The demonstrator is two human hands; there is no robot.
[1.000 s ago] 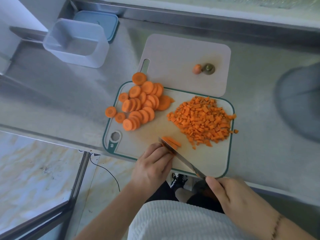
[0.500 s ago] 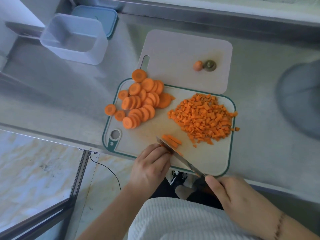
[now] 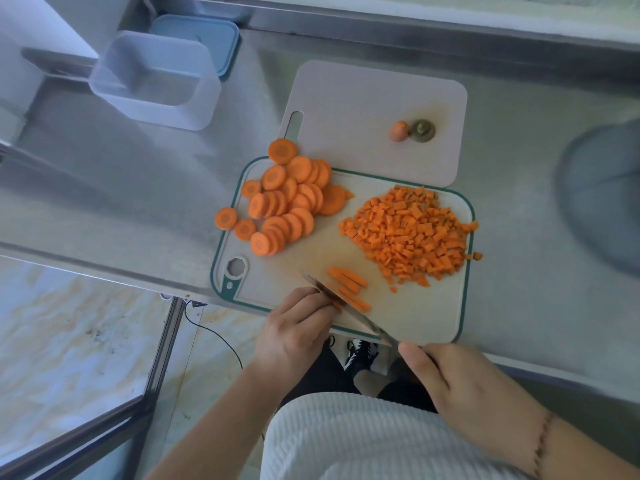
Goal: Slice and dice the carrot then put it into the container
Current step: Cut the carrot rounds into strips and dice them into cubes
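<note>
My right hand grips the knife, blade down on the carrot strips; my left hand, fingers curled, pins them. Diced carrot lies beyond the right hand, slices beyond the left, the container far off left.

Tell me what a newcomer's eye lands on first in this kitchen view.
First, the bright orange: a heap of diced carrot on the right of the green-rimmed cutting board, and a pile of round carrot slices on its left. Then the near edge, where the right hand holds a knife across carrot strips steadied by the left hand.
</note>
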